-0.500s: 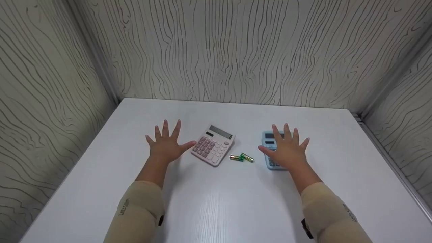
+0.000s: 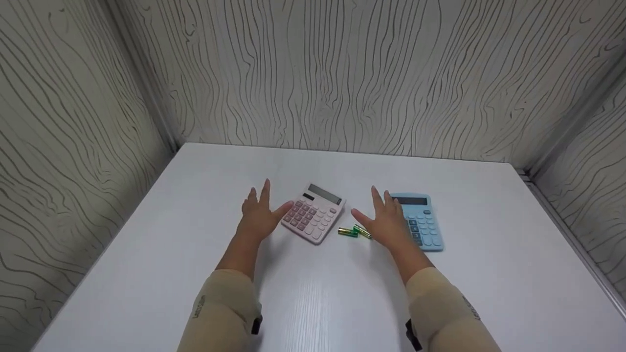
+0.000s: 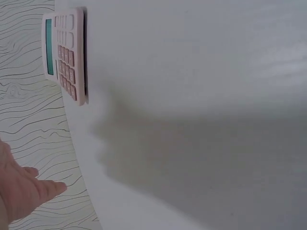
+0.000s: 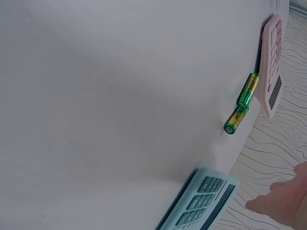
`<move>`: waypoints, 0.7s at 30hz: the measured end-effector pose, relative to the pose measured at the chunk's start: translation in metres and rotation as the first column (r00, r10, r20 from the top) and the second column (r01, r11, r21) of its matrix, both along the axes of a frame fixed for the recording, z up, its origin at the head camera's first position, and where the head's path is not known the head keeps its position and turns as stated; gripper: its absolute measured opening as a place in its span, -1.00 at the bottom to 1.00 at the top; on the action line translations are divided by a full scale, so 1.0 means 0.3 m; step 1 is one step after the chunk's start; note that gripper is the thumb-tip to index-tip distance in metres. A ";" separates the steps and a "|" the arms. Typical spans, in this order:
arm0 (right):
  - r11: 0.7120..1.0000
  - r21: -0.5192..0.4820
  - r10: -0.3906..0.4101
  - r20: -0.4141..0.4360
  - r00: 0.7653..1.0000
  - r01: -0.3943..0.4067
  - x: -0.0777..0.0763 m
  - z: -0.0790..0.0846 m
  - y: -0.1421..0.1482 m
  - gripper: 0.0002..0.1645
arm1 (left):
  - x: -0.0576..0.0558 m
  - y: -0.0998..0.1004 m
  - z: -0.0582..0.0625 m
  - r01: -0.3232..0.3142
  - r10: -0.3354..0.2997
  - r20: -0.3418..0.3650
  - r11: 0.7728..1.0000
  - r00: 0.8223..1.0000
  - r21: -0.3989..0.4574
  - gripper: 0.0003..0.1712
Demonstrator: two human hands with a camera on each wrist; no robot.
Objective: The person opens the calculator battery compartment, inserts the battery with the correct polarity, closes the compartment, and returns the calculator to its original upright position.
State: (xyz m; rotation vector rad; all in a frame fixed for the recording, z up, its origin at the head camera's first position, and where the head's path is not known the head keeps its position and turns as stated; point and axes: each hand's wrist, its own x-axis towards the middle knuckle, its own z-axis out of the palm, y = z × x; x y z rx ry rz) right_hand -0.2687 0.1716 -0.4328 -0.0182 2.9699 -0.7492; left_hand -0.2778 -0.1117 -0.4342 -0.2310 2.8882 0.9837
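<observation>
Hovering over the white table, both hands are shown empty in the head view, the left hand placed left of the pink calculator and the right hand placed right of the two green-and-gold batteries. The batteries are set between the pink calculator and the right hand, which is plainly nearer to them; the left hand is separated from them by the pink calculator. One battery is laid roughly left to right, the other is slanted from far left to near right. The pink calculator is turned with its long axis from near left to far right; the blue calculator is aligned almost straight near to far, its left side partly hidden by the right hand. Both thumbs are spread wide from the fingers. In the left wrist view, only part of the left hand is caught, well apart from the pink calculator; its thumb cannot be made out. In the right wrist view, the batteries are seen touching at their ends, and nothing is held by the right hand's visible fingers.
</observation>
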 end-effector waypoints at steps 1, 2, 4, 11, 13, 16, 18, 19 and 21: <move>1.000 -0.030 -0.004 0.007 1.000 0.004 -0.006 -0.002 -0.008 0.24 | -0.002 0.004 -0.004 -0.013 0.013 0.008 0.999 1.000 0.033 0.09; 0.998 -0.056 -0.006 0.012 1.000 0.007 -0.012 -0.003 -0.014 0.22 | -0.005 0.008 -0.009 -0.026 0.025 0.014 0.998 1.000 0.065 0.07; 0.995 -0.098 -0.008 0.020 1.000 0.010 -0.022 -0.007 -0.026 0.18 | -0.008 0.014 -0.023 -0.053 0.050 0.029 0.991 0.998 0.120 0.06; 0.975 -0.222 -0.010 0.045 0.999 0.019 -0.062 -0.021 -0.068 0.09 | -0.014 0.019 -0.073 -0.111 0.091 0.083 0.952 0.992 0.285 -0.11; 0.969 -0.249 0.011 0.070 0.997 0.007 -0.076 -0.026 -0.080 0.08 | -0.016 0.021 -0.080 -0.132 0.104 0.103 0.940 0.989 0.314 -0.17; 0.966 -0.259 0.041 0.098 0.994 -0.014 -0.095 -0.030 -0.098 0.00 | -0.019 0.025 -0.086 -0.182 0.139 0.140 0.914 0.980 0.363 -0.21; 0.967 -0.254 0.043 0.104 0.994 -0.016 -0.107 -0.031 -0.110 -0.10 | -0.022 0.032 -0.089 -0.215 0.160 0.167 0.893 0.973 0.396 -0.23; 0.967 -0.253 0.043 0.099 0.994 -0.016 -0.112 -0.030 -0.116 -0.14 | -0.024 0.035 -0.091 -0.230 0.169 0.179 0.882 0.969 0.412 -0.25; 0.968 -0.250 0.031 0.088 0.996 -0.008 -0.124 -0.031 -0.127 -0.22 | -0.032 0.045 -0.095 -0.259 0.184 0.206 0.861 0.961 0.438 -0.28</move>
